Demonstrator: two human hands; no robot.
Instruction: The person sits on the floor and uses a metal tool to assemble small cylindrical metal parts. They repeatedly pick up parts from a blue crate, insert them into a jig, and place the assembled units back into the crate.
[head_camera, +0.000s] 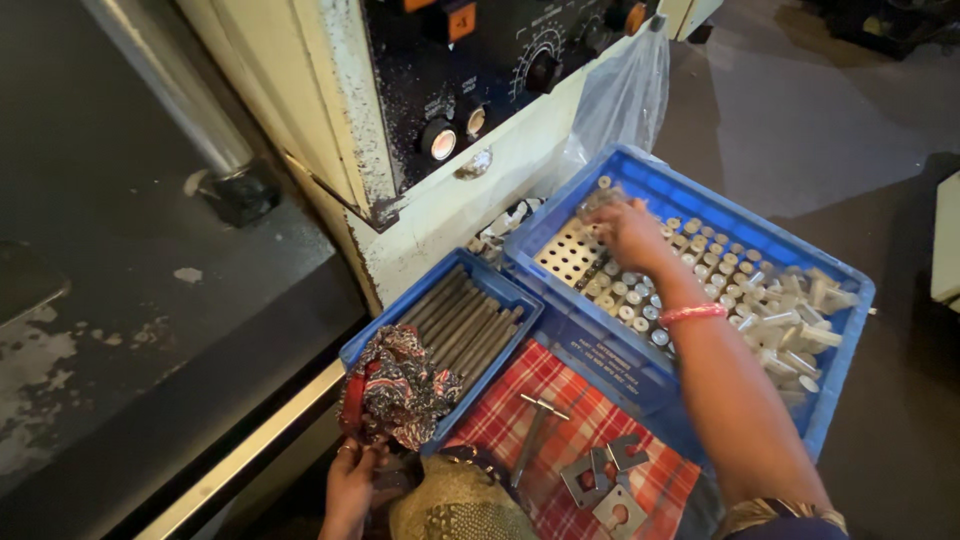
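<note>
Metal cylinders (700, 275): small, silver, short; some standing upright in rows on a perforated tray (565, 252), others heaped loose to the right of the reaching hand; all inside the large blue crate (835, 330).
Left hand (352, 485): low at the near edge, fingers curled against the underside of a patterned cloth bundle (400, 385); whether actually gripping or only touching, cannot tell.
Cloth bundle: soft, crumpled, draped over the near corner of the small blue bin (500, 295), just above the left hand.
Steel rods (462, 322): long, grey, lying side by side in the small bin, beyond the cloth from the left hand.
Checked cloth (580, 425): red, spread flat between the two hands; carrying a T-handled tool (535, 430) and flat metal brackets (605, 480).
Right hand (630, 232): stretched out over the far left of the large crate, fingers bunched downward at the edge of the perforated tray; seemingly pinching cylinders, though fingertips hidden behind the knuckles, so not certain.
Handling, as a judgement: solid metal, so stiff, weighty for their size, smooth and likely slippery; not fragile; prone to toppling when upright. Best taken by the sides, thumb against fingertips, near the top end, lifting straight up clear of neighbours.
Machine panel (500, 90): black, with knobs, beyond the right hand.
</note>
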